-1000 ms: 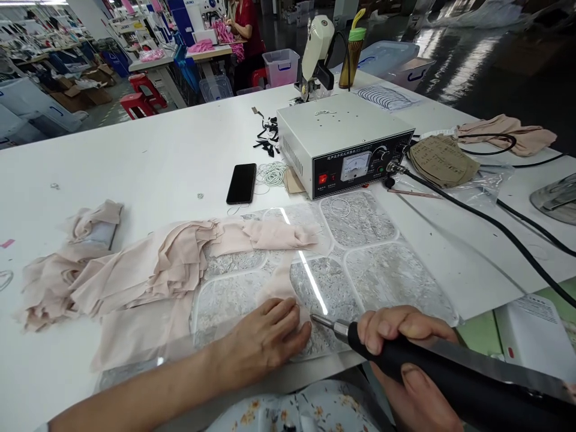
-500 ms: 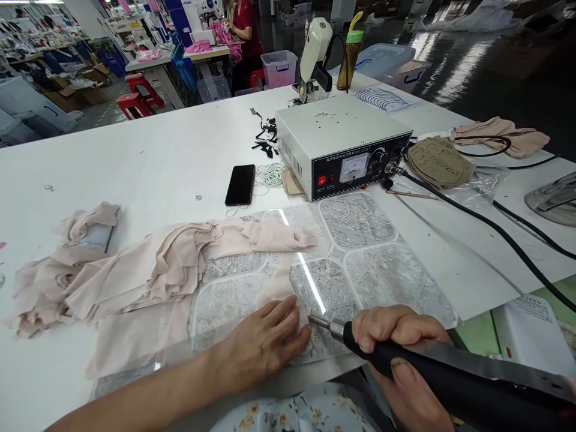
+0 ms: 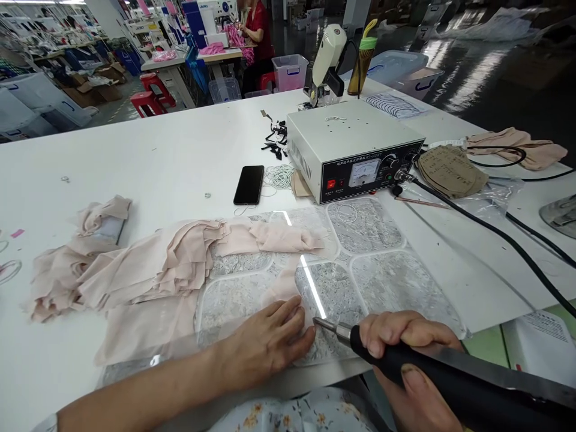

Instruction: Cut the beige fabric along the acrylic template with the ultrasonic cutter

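Observation:
My left hand [image 3: 265, 342] lies flat, fingers together, pressing a strip of pale pink fabric [image 3: 283, 288] onto a clear scratched cutting plate [image 3: 387, 276] at the table's near edge. My right hand [image 3: 405, 354] is wrapped round a black handheld cutting tool [image 3: 450, 384]. Its metal tip [image 3: 321, 324] touches the fabric right beside my left fingertips. A black cable [image 3: 486, 231] runs from the tool to a white control box [image 3: 351, 144] behind the plate.
A heap of pink fabric pieces [image 3: 126, 267] lies left of the plate. A black phone [image 3: 249, 184], a coil of white cord [image 3: 279, 176] and black scraps [image 3: 275, 139] sit near the box. Brown paper patterns [image 3: 450, 171] lie to the right. A person in red works far behind.
The view has shifted slightly. Both hands stay in place on the fabric, with the tool tip still beside my left fingertips.

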Demonstrator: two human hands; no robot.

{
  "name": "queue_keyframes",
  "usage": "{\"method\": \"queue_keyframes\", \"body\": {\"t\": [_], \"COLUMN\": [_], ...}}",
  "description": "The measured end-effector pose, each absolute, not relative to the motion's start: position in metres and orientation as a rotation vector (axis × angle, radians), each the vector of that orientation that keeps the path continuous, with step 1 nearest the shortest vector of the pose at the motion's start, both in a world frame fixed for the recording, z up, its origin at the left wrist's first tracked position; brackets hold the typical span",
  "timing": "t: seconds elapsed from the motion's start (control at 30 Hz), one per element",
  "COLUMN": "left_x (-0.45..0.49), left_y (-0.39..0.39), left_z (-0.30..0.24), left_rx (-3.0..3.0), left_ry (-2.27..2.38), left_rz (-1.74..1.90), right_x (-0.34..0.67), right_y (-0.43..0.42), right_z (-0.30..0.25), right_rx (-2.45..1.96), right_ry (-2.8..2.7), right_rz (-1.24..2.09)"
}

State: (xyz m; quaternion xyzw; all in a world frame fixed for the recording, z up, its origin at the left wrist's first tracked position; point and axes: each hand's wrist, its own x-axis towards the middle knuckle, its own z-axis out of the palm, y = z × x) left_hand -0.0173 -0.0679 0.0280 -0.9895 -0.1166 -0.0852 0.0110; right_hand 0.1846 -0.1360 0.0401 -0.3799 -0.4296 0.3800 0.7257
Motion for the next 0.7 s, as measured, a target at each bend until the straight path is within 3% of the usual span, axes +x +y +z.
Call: {"method": "queue_keyframes", "body": {"t": [0.7], "left_x": [-0.018], "left_y": [-0.067], "left_z": [0.029], "left_rx": [-3.071], "left_ry": [-0.373], "left_rz": [-0.275], "right_x": [0.181], "right_y": [-0.122], "right_z": [0.037], "right_rx": [-0.780], "right_ry": [-0.917], "right_rz": [0.817]}}
